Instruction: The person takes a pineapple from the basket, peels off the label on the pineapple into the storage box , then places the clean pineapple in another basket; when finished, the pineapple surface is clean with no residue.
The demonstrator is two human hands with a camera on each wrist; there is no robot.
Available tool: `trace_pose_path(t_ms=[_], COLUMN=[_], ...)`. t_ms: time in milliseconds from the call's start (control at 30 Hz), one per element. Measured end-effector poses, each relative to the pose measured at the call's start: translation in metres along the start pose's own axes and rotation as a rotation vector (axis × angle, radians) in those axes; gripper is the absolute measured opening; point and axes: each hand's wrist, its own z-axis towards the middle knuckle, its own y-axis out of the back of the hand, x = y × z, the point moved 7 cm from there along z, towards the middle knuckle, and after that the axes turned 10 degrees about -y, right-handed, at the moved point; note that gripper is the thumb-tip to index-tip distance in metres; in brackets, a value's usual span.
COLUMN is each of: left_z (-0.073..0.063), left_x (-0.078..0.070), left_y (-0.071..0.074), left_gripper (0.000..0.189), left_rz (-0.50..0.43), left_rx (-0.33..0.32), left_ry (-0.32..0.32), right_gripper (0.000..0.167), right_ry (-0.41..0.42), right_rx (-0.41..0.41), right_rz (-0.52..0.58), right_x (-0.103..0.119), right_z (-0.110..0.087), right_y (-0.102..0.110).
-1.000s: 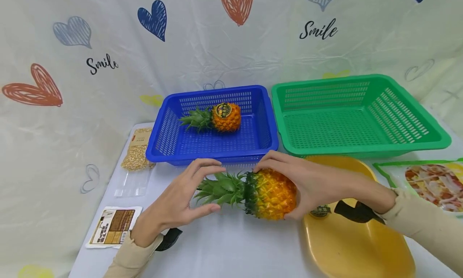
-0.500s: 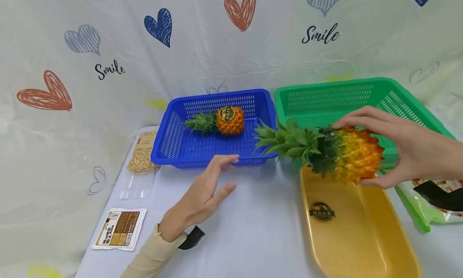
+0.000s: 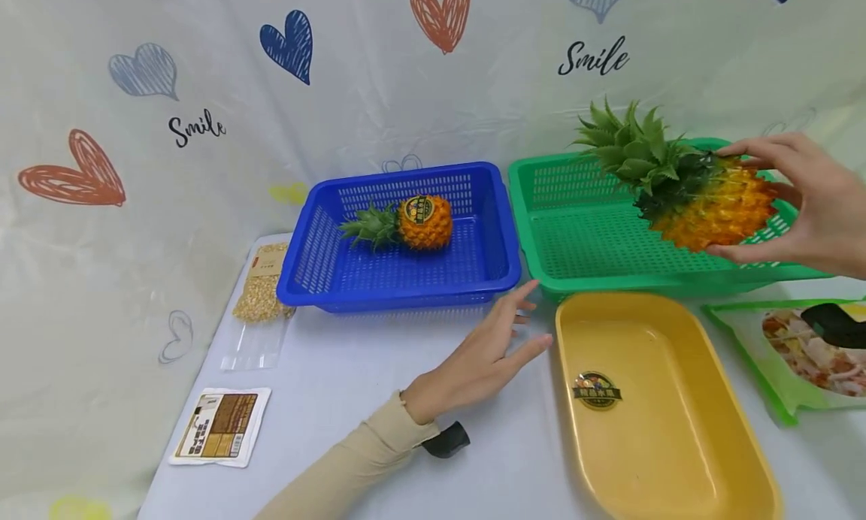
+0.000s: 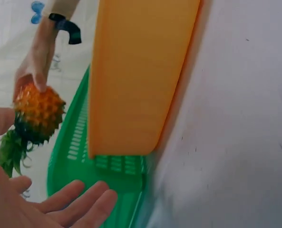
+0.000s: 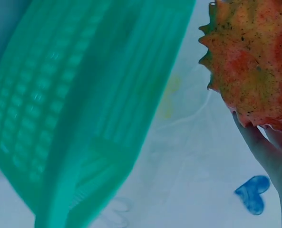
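Note:
A large pineapple [image 3: 717,201], orange and yellow with a green crown, is held up over the green basket [image 3: 609,283] at the right. My right hand [image 3: 812,204] grips its body from the base end, thumb below and fingers above; the right wrist view shows its spiky orange base [image 5: 255,61] close up. My left hand [image 3: 473,362] hangs over the table with fingers extended, holding nothing, between the blue basket and the yellow tub. In the left wrist view its spread fingers [image 4: 83,204] overlap the green basket.
A smaller pineapple [image 3: 425,223] with a round label lies in the blue basket [image 3: 399,298]. The yellow tub [image 3: 649,445] bears a fruit sticker. A green-edged food bag [image 3: 812,347] lies at right; a grain packet [image 3: 260,287] and a flat brown-white packet [image 3: 219,427] at left.
My right hand has lifted the large pineapple off the table's middle and carried it right and up, over the green basket. My left hand has moved right, toward the yellow tub.

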Motion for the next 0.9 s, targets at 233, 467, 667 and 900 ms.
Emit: trace_pose_path(t_ms=[233,467,667,900], left_z=[0.028,0.046,0.058,0.069], left_x=[0.003,0.007,0.010,0.014], left_y=[-0.016,-0.016,-0.020,-0.020], left_gripper=[0.077,0.079,0.082,0.079], left_rz=[-0.050,-0.062,-0.090,-0.130], left_rx=[-0.051,-0.176,-0.283,-0.377], left_ry=[0.060,0.117,0.162,0.195], right_gripper=[0.108,0.111,0.113,0.109], right_ry=[-0.009,0.007,-0.015,-0.043], right_rx=[0.019,0.099,0.204,0.271], right_rz=[-0.165,-0.232,-0.257,-0.261], right_x=[-0.024,-0.042,-0.055,-0.068], right_z=[0.007,0.019,0.024,0.029], right_y=[-0.002,-0.012,-0.034,-0.047])
